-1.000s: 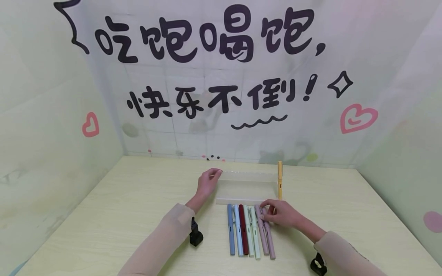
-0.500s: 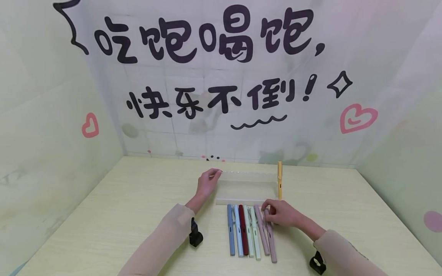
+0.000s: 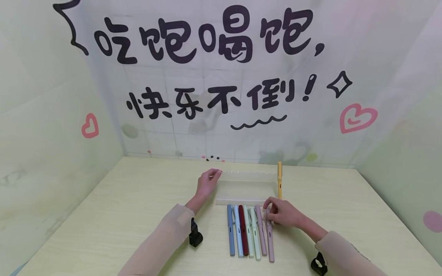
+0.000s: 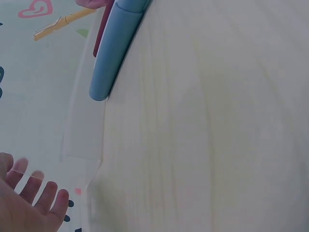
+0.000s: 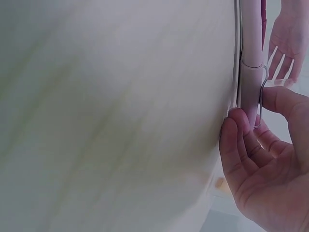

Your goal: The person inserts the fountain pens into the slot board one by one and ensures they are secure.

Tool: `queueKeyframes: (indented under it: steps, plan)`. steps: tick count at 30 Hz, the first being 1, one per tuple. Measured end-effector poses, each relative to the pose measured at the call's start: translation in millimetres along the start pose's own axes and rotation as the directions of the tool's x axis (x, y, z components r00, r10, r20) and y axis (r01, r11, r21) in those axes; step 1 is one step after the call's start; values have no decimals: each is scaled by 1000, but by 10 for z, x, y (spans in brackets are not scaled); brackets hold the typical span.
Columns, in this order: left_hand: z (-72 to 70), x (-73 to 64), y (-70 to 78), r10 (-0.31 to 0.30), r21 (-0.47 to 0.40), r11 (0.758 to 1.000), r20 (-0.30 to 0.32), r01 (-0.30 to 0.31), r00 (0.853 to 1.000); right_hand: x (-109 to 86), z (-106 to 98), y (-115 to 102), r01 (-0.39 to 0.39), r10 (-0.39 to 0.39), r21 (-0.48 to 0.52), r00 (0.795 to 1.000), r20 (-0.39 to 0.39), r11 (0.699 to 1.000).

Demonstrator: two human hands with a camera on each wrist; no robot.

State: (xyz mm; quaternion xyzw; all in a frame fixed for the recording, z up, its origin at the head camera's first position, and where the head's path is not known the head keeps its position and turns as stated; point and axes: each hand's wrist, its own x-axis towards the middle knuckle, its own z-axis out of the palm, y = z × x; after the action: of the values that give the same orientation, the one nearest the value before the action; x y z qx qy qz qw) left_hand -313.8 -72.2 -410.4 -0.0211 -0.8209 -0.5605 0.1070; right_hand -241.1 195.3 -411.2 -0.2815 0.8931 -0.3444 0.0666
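Pale table (image 3: pixel 86 218) bears 7 pens (image 3: pixel 244 234); the outermost mauve pen (image 3: pixel 271 241) lies at 5 o'clock from the clear rack (image 3: pixel 246 190). Right hand (image 3: pixel 284 213) pinches its clip end; left hand (image 3: pixel 208 182) contacts the rack's 10 o'clock corner, pinch undeterminable. Keep the right pinch firm; lift clear of the neighbouring pen (image 3: pixel 261 232).

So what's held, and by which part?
Right hand: the rightmost mauve pen, by its cap. Left hand touches the clear rack; grip can't be told.

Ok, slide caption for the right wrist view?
Right grip pinching a mauve pen at its clip end, left grip in the background.
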Motion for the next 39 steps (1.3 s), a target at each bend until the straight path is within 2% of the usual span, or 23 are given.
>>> queueKeyframes:
  steps: [10,15,22,26,34,39]
  plan:
    - [8,2,-31,-4,-13,1000,13,4,1000,7,-37,31,44,-44,15,999,-32,999]
    - [1,-18,-12,2,-20,1000,10,-2,1000,13,-88,32,22,-20,71,999,-26,997]
    - [-13,-20,-1,3,-17,1000,3,-3,1000,35,-191,46,37,-31,141,999,-44,989]
    - [-13,-23,5,5,-22,1000,7,-4,1000,27,-273,-13,48,-37,162,997,-68,986]
    - [-10,-16,-2,10,-23,1000,7,-10,1000,-2,-511,-294,51,-31,156,992,-122,986]
    - [-11,-16,1,14,-15,1000,4,-14,1000,49,-617,-208,54,-29,148,986,-165,987]
